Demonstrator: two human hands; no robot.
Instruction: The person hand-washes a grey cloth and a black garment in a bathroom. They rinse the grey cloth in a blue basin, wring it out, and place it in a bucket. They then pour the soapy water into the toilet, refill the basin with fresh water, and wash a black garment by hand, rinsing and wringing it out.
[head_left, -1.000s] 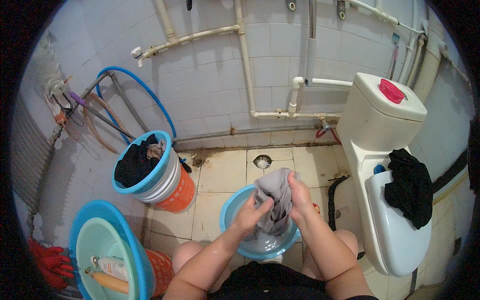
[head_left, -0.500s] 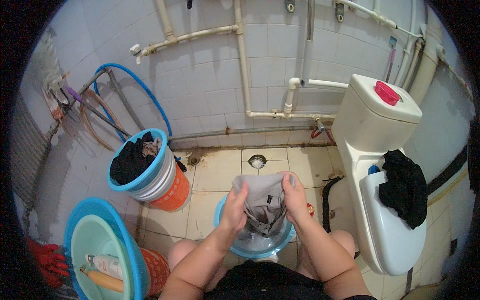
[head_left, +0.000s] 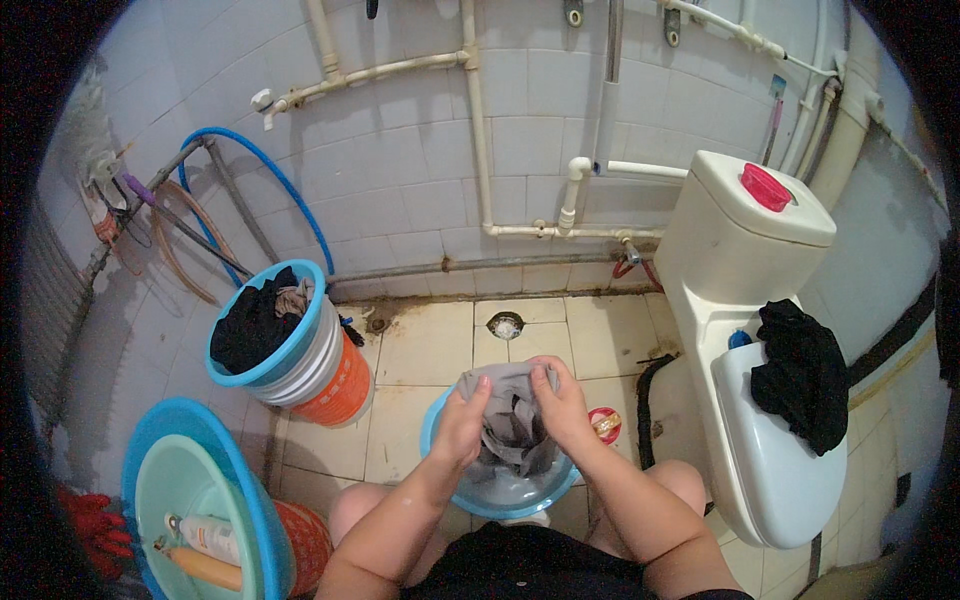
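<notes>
The left grip (head_left: 460, 425) and right grip (head_left: 563, 408) pinch the upper edge of the grey garment (head_left: 510, 430) over the light-blue basin (head_left: 430, 428). Their spacing has narrowed; the cloth now bunches, exposing less surface.

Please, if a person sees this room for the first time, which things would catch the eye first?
Probably the grey cloth first, held between the left hand and the right hand over the light-blue basin at lower centre. Next, likely the black garment lying on the white toilet lid at right, and the pink-red object on the tank behind.
</notes>
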